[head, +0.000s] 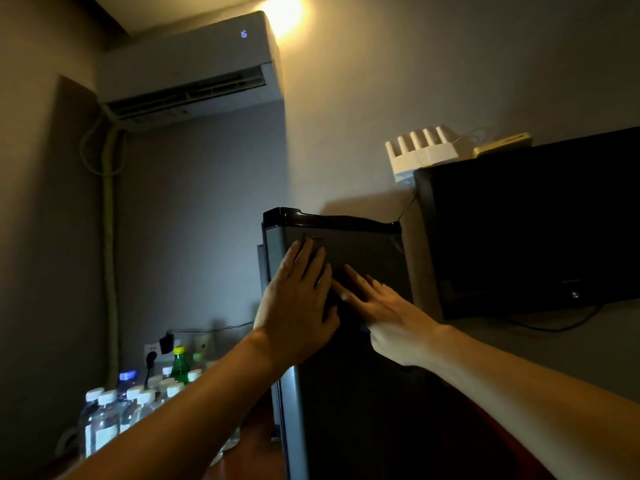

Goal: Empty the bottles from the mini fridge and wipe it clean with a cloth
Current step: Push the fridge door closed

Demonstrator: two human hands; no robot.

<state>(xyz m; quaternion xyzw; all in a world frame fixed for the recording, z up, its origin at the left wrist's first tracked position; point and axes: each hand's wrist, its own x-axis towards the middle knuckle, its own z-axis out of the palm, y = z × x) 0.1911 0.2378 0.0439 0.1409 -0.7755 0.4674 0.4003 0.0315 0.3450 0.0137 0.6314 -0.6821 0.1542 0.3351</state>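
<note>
Air conditioner point(194, 64) display: "15"

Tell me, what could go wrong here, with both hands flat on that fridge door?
1. The bottles stand crowded just left of the fridge; the left forearm passes right over them and might knock some down.
2. Both the left hand and right hand press the door high up; a hard shove could perhaps rock the fridge.
3. No cloth is in view, so wiping may stall.

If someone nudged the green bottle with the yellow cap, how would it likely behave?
The green bottle looks tall and narrow, so it would probably tip rather than slide. The clear bottles crowded around it might catch it. Its weight cannot be judged, since its fill level is hidden.
</note>
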